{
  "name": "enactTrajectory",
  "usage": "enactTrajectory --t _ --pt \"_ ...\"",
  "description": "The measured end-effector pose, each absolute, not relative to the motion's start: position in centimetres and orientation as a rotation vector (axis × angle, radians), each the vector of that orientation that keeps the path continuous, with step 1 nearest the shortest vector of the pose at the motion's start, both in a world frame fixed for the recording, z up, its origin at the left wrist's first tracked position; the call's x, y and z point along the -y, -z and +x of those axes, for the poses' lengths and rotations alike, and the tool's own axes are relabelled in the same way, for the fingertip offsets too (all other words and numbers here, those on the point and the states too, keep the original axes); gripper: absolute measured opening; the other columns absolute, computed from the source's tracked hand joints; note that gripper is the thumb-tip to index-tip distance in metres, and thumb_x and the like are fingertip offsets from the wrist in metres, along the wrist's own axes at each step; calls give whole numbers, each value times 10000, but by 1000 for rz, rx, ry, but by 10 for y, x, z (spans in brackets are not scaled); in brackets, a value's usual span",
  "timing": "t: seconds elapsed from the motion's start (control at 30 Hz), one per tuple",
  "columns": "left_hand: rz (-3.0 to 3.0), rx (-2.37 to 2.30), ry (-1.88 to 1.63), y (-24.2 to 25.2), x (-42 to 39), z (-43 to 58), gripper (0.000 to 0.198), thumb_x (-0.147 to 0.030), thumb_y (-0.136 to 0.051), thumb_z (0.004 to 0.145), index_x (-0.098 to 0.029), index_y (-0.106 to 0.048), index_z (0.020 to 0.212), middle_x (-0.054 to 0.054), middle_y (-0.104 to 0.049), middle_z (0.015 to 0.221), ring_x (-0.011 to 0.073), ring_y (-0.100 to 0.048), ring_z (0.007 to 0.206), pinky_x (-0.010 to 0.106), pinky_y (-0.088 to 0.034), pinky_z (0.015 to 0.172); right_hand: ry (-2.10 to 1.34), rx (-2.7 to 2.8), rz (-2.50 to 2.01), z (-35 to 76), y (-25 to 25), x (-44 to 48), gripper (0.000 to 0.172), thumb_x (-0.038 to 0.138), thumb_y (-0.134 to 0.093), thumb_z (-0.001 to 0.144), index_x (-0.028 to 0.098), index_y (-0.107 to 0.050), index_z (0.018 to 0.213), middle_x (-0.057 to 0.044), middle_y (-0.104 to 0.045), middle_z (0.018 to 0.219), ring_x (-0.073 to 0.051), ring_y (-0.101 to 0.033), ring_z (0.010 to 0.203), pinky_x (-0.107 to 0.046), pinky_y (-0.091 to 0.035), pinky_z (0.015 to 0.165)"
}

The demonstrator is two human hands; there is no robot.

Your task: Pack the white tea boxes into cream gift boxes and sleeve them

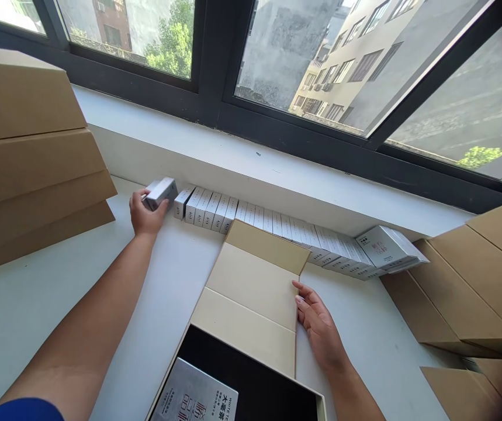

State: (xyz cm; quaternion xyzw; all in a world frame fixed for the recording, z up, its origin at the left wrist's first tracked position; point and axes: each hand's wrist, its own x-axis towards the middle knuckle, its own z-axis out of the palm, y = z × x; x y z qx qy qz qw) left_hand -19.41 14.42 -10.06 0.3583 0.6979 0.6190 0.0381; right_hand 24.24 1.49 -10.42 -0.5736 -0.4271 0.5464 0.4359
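My left hand [146,213], at the far left of the row, is closed around a small silver tea box [162,192], with what looks like a second one beside it. Near it, a long row of similar tea boxes [222,210] stands on edge along the wall. My right hand [318,324] has its fingers at the right edge of the cream lid [255,286], which is folded open towards the row. In front of me is the gift box [321,403] with a black interior. A silver tea box [200,392] with Chinese lettering lies in its left part.
Brown cartons [31,158] are stacked at the left, and more cartons [483,275] stand at the right. A flat silver box [386,247] lies on the row's right end. Behind the white table [180,263] run a sill [251,155] and dark-framed windows.
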Motion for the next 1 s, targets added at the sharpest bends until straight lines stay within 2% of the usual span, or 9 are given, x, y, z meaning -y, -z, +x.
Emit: enactTrajectory --t 0.17,0.33,0.43,0.53,0.63,0.7,0.77,0.87,1.0 --pt "921 -1998 -2129 98 -136 -192 428 -317 -607 876 -223 -301 1160 109 -558 1244 180 -655 1111 295 -569 904 -1385 1038 -1400 240 102 -15 509 549 -744 800 349 -625 1253 -37 -673 1214 -267 -673 1032 -417 -561 888" --pt "1023 -1724 -2197 67 -125 -170 438 -257 -619 863 -238 -305 1167 102 -571 1249 195 -648 1172 308 -573 942 -1369 1032 -1392 237 100 -13 526 553 -750 792 338 -619 1254 -46 -650 1297 -294 -663 1102 -451 -545 943" --pt "1164 -1372 -2088 36 -108 -143 596 -288 -725 797 -255 -324 1235 95 -574 1238 239 -640 1196 335 -585 936 -1381 1070 -1337 236 98 -12 550 535 -748 802 334 -593 1290 -54 -620 1364 -305 -618 1207 -467 -498 1026" --pt "1303 -1115 -1884 6 -84 -111 836 -234 -823 672 -282 -307 1327 88 -587 1232 270 -668 1132 349 -609 876 -1445 1137 -1167 238 97 -11 631 565 -703 810 348 -540 1380 -40 -532 1488 -310 -487 1379 -482 -414 1129" --pt "1426 -873 -1602 -12 -61 -82 1013 -199 -839 642 -318 -208 1425 86 -589 1279 257 -680 1078 356 -613 845 -1414 1203 -1092 242 97 -10 717 628 -585 853 347 -429 1493 -8 -338 1635 -294 -227 1539 -511 -267 1226" --pt "1485 -707 -1453 -17 -48 -65 996 -206 -831 677 -329 -201 1439 85 -584 1291 249 -670 1077 351 -608 828 -1281 1315 -1150 244 94 -7 800 648 -588 847 343 -342 1544 19 -153 1698 -276 -15 1577 -535 -111 1263" --pt "1554 -605 -1333 -20 -36 -52 895 -207 -829 707 -317 -289 1412 87 -578 1292 248 -645 1106 332 -595 821 -1144 1457 -1114 243 87 -2 873 665 -635 816 342 -305 1557 24 -78 1709 -272 72 1574 -544 -16 1264" --pt "1710 -548 -1134 -21 -19 -35 712 -208 -832 731 -274 -447 1326 87 -585 1257 232 -615 1108 320 -564 857 -1120 1588 -853 234 71 6 874 674 -720 760 332 -404 1499 -40 -322 1638 -325 -192 1545 -548 -191 1248" --pt "1867 -525 -903 -23 -1 -23 661 -266 -851 726 -275 -501 1286 81 -571 1265 223 -606 1070 329 -538 861 -1222 1624 -692 218 56 17 613 531 -818 744 294 -610 1269 -83 -685 1250 -342 -628 1198 -486 -553 960"
